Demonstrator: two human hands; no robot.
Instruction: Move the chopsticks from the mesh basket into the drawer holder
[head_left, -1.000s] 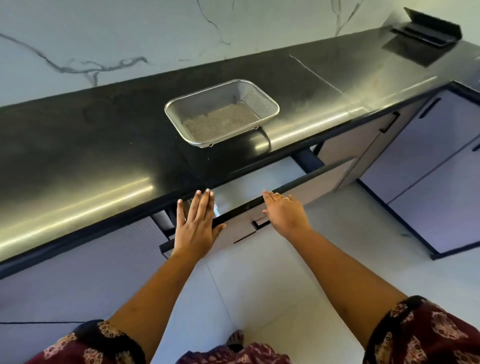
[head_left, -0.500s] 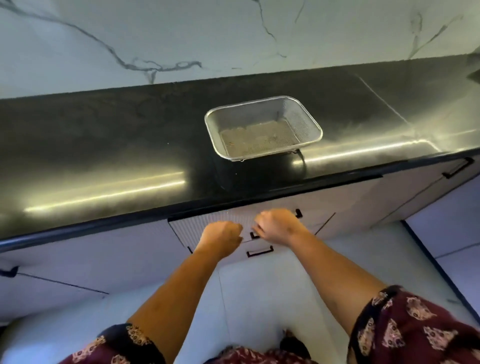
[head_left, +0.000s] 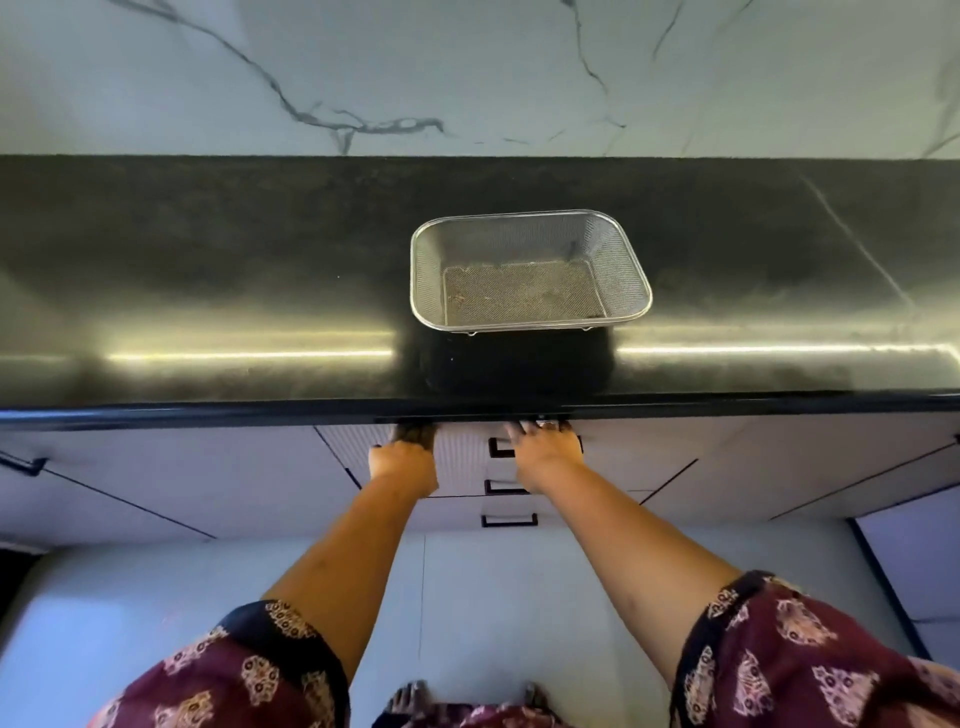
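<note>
The metal mesh basket (head_left: 530, 270) stands on the black countertop (head_left: 208, 270) near its front edge, and I see no chopsticks in it. Below it the top drawer (head_left: 462, 457), with a ribbed white front and a black handle, is shut, so the holder inside is hidden. My left hand (head_left: 402, 460) presses flat on the drawer front at its left. My right hand (head_left: 545, 449) lies on the front at the right, over the handle, fingers spread up under the counter edge. Neither hand holds anything.
Two more drawers with black handles (head_left: 509, 519) sit below the top one. White cabinet doors run along both sides. A marble wall (head_left: 467, 73) backs the counter. My feet show on the pale floor (head_left: 519, 597).
The drawer stood open one second ago; both hands have pushed it shut and now rest on its front. My view has swung to face the counter squarely.
</note>
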